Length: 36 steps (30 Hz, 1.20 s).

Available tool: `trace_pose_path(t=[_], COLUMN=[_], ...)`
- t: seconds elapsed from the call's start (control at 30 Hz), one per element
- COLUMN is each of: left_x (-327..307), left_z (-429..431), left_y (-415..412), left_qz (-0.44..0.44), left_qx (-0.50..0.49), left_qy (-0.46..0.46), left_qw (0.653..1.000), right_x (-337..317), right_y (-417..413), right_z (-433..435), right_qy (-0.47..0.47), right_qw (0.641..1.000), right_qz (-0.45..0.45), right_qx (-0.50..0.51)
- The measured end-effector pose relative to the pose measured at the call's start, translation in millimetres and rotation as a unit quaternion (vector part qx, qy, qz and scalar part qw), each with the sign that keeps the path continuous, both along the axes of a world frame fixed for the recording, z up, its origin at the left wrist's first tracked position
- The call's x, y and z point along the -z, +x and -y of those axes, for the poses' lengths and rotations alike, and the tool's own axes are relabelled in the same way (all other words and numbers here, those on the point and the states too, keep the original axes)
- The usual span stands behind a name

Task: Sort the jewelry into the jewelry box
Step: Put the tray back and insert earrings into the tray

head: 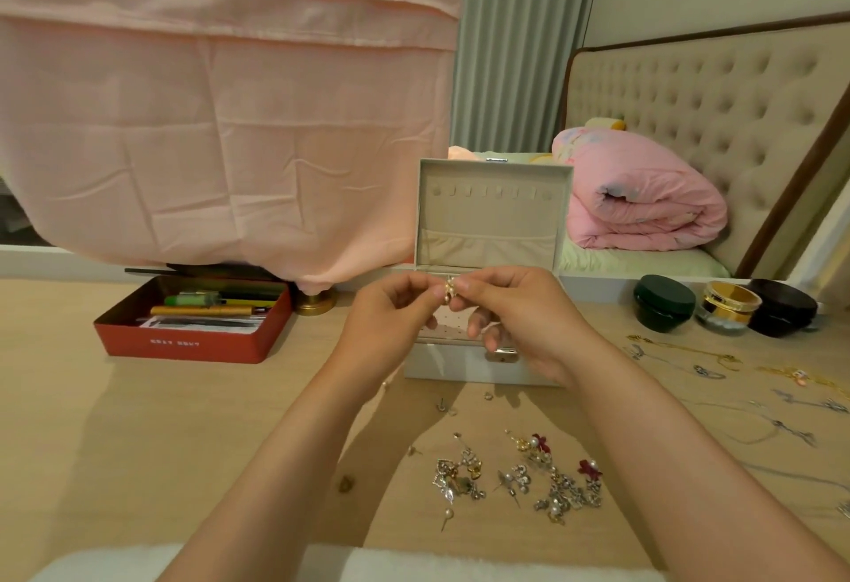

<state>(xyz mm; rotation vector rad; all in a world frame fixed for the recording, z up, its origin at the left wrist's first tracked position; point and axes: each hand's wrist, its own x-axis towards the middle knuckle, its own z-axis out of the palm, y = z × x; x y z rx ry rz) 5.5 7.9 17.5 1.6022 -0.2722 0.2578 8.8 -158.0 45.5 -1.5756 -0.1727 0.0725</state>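
Left hand and right hand pinch one small gold earring between curled fingers, above the open jewelry box on the desk.

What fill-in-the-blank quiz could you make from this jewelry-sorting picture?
The jewelry box has its lid ____. The tin of pens to the left of it is coloured ____. The left hand and right hand together pinch one small gold ____.
Missing words: open; red; earring.
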Motion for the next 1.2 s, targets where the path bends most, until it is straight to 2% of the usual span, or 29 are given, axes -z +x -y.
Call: trace_pose_path(t=[0.13, 0.33, 0.53, 0.63, 0.7, 0.77, 0.8, 0.9, 1.13, 1.2], left_x=[-5.9, 8.8, 24.5, 40.5, 50.0, 54.1, 54.4, 53.5, 53.0, 52.8], left_z=[-9.4, -14.8, -20.4, -23.8, -22.7, -23.0, -23.7, -25.0, -25.3, -25.3], left_y=[18.1, 44.9, 63.2, 69.7, 70.7, 73.7, 75.3, 77.7, 75.9, 75.5], left_qz=[0.005, 0.038, 0.047, 0.014, -0.022, -0.058, -0.064, -0.059, -0.063, -0.058], left_qx=[-0.028, -0.087, -0.090, -0.125, -0.152, -0.129, -0.111, -0.085, -0.086, -0.085], left_qy=[-0.018, -0.036, 0.037, 0.097, 0.082, 0.073, 0.101, 0.175, 0.179, 0.186], left_qw=[0.999, 0.995, 0.994, 0.987, 0.985, 0.987, 0.987, 0.979, 0.978, 0.977], right_x=[-7.9, -11.2, -5.8, 5.2, 13.5, 19.1, 20.3, 19.8, 18.9, 17.6], right_y=[20.6, 43.2, 65.4, 79.3, 84.5, 88.2, 89.9, 93.9, 101.0, 102.5], right_z=[-20.5, -29.1, -28.9, -28.6, -26.8, -27.7, -27.9, -27.7, -23.9, -26.1], right_qy=[0.022, -0.017, -0.149, -0.278, -0.348, -0.385, -0.397, -0.421, -0.400, -0.418], right_qw=[1.000, 0.999, 0.988, 0.957, 0.930, 0.914, 0.908, 0.895, 0.909, 0.900], right_qz=[0.000, -0.024, 0.013, 0.070, 0.105, 0.124, 0.132, 0.145, 0.115, 0.122], right_qx=[0.013, 0.016, 0.036, 0.049, 0.050, 0.038, 0.031, 0.013, -0.018, -0.022])
